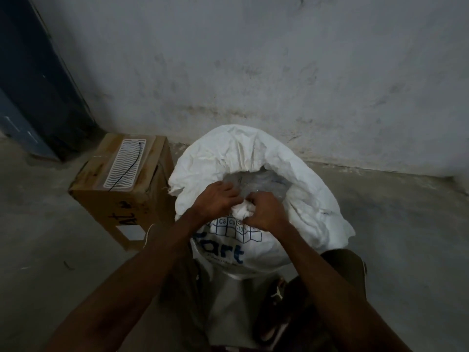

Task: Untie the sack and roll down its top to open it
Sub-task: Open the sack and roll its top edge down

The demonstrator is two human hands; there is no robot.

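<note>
Far left I see a dark blue panel (38, 72) leaning up against the grey wall (279, 59). Next to it, on the concrete floor (38, 212), stands a cardboard box (127, 204) with black scribbles on its side and a white label low down. On top of the box lies a white wavy grid (125, 162) with a thin black cord (127, 168) running across it. Just right of the box, touching or nearly so, is the white sack (253, 158), standing upright close to the wall and right in front of me, between my knees. Its mouth is already open, the top edge turned outward into a thick crumpled collar around the opening; inside I make out something grey and glossy, but I cannot tell what. Blue print and a grid of small squares show on the near side of the sack. My left hand (218, 199) is closed over the near rim, fingers curled into the white fabric. My right hand (266, 212) sits just beside it, also clenched on a bunched wad of the same rim. Further right there is only bare floor meeting the wall.
</note>
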